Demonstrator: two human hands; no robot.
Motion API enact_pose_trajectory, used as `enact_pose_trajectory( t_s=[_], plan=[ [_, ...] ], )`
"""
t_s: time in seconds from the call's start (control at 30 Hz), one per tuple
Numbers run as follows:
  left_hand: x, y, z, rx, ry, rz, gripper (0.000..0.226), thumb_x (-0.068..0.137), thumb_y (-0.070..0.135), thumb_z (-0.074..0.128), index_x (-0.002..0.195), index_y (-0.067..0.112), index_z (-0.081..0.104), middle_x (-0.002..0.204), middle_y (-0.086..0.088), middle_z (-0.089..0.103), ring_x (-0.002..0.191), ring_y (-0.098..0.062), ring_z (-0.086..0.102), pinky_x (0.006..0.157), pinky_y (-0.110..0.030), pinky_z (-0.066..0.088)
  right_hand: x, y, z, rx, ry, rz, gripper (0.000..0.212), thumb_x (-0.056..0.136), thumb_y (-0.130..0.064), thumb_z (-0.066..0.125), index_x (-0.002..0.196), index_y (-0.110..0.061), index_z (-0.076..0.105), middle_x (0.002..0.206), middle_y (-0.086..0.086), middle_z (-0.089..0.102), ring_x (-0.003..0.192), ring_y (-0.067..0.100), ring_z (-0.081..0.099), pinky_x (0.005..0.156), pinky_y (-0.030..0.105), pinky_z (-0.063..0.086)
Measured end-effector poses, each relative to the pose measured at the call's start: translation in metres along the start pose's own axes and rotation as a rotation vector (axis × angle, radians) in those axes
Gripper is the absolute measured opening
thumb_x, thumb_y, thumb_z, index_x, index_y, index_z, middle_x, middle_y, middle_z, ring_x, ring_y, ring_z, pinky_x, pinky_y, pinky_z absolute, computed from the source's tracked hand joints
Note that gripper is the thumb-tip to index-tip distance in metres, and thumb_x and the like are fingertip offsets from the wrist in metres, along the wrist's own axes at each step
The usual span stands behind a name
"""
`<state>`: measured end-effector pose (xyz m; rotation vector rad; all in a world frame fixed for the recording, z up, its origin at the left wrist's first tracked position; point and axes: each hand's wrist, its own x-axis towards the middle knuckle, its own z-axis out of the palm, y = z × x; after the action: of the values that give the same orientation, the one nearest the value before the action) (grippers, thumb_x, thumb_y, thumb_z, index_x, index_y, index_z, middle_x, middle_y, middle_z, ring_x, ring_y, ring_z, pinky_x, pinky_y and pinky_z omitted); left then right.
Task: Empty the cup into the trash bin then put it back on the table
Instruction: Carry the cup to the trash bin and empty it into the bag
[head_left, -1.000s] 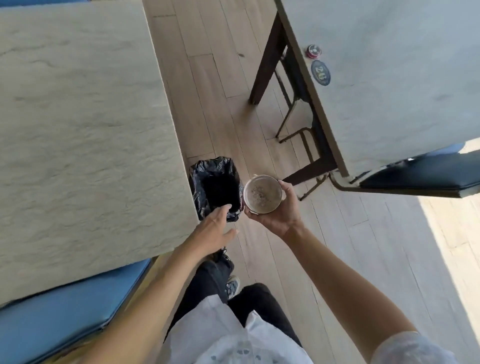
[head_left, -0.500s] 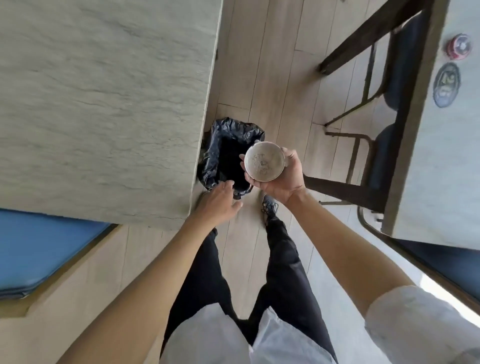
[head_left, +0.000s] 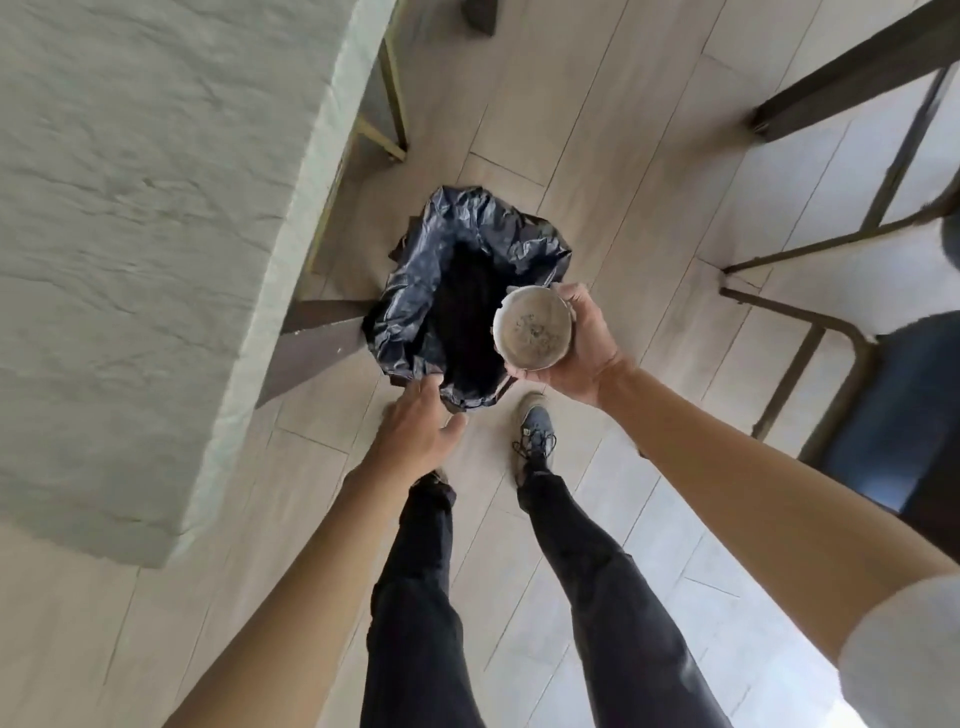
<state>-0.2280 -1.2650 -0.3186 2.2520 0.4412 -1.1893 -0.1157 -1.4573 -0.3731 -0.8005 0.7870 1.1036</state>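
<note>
A round pale cup with specks of residue inside is held in my right hand, just over the right rim of the trash bin. The cup's opening faces the camera. The trash bin stands on the floor, lined with a black bag, its inside dark. My left hand reaches down to the bin's near rim, fingers at the bag's edge; whether it grips the bag is hidden. The stone-patterned table fills the left side.
My two legs in dark trousers and a shoe stand right behind the bin. Table legs are just left of the bin. A dark-framed chair and another table's leg stand at the right on the wooden floor.
The view has tilted down and come closer to the bin. My right hand has carried the cup to the bin's right rim, and my left hand stays at the near rim.
</note>
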Motion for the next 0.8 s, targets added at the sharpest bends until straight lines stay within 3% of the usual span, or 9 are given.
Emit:
enact_pose_trajectory(
  t_s=[0.17, 0.23, 0.33, 0.4, 0.5, 0.67, 0.8],
  plan=[
    [0.041, -0.023, 0.023, 0.010, 0.017, -0.005, 0.061, 0.096, 0.037, 0.055, 0.146, 0.009, 0.035, 0.146, -0.011, 0.044, 0.131, -0.030, 0.047, 0.105, -0.044, 0.041, 0.056, 0.028, -0.018, -0.258, 0.089, 0.049, 0.047, 0.093, -0.060, 0.050, 0.111, -0.021, 0.070, 0.120, 0.014, 0.064, 0.105, 0.030, 0.058, 0.078, 0.038, 0.054],
    [0.054, -0.032, 0.027, 0.009, 0.029, 0.005, 0.060, 0.096, 0.036, 0.055, 0.145, 0.009, 0.036, 0.143, -0.010, 0.045, 0.129, -0.029, 0.048, 0.100, -0.041, 0.042, 0.075, 0.034, -0.019, -0.365, 0.079, 0.056, 0.050, 0.091, -0.064, 0.049, 0.110, -0.023, 0.070, 0.125, 0.016, 0.060, 0.108, 0.030, 0.056, 0.075, 0.037, 0.056],
    [0.071, -0.044, 0.031, 0.015, 0.037, 0.009, 0.058, 0.096, 0.037, 0.055, 0.144, 0.010, 0.037, 0.140, -0.010, 0.047, 0.126, -0.028, 0.050, 0.095, -0.038, 0.042, 0.100, 0.031, -0.019, -0.462, 0.120, 0.046, 0.047, 0.088, -0.064, 0.050, 0.107, -0.027, 0.072, 0.134, 0.014, 0.060, 0.121, 0.032, 0.058, 0.081, 0.044, 0.059],
    [0.079, -0.050, 0.032, 0.018, 0.042, 0.004, 0.058, 0.097, 0.039, 0.054, 0.144, 0.011, 0.036, 0.140, -0.009, 0.046, 0.126, -0.028, 0.050, 0.094, -0.037, 0.042, 0.111, 0.024, -0.017, -0.465, 0.164, 0.033, 0.049, 0.089, -0.063, 0.052, 0.117, -0.026, 0.069, 0.135, 0.013, 0.063, 0.123, 0.032, 0.060, 0.085, 0.047, 0.058],
    [0.087, -0.056, 0.031, 0.018, 0.053, -0.006, 0.062, 0.096, 0.040, 0.055, 0.147, 0.010, 0.033, 0.143, -0.009, 0.044, 0.130, -0.027, 0.047, 0.098, -0.037, 0.040, 0.126, 0.011, -0.011, -0.588, 0.227, -0.004, 0.045, 0.095, -0.062, 0.048, 0.118, -0.026, 0.065, 0.123, 0.011, 0.067, 0.115, 0.029, 0.065, 0.087, 0.045, 0.057],
    [0.095, -0.057, 0.027, -0.008, 0.078, -0.002, 0.064, 0.096, 0.038, 0.056, 0.148, 0.009, 0.033, 0.145, -0.012, 0.044, 0.131, -0.027, 0.047, 0.097, -0.037, 0.043, 0.144, 0.005, 0.000, -0.807, 0.272, -0.044, 0.057, 0.097, -0.065, 0.040, 0.130, -0.022, 0.060, 0.112, 0.010, 0.065, 0.099, 0.027, 0.065, 0.078, 0.039, 0.057],
    [0.094, -0.055, 0.025, -0.014, 0.079, 0.017, 0.063, 0.097, 0.038, 0.055, 0.148, 0.008, 0.033, 0.145, -0.012, 0.043, 0.131, -0.027, 0.047, 0.097, -0.037, 0.042, 0.151, 0.008, 0.004, -0.823, 0.255, -0.132, 0.062, 0.098, -0.057, 0.041, 0.104, 0.002, 0.060, 0.077, 0.011, 0.060, 0.068, 0.021, 0.057, 0.070, 0.034, 0.051]
  ],
)
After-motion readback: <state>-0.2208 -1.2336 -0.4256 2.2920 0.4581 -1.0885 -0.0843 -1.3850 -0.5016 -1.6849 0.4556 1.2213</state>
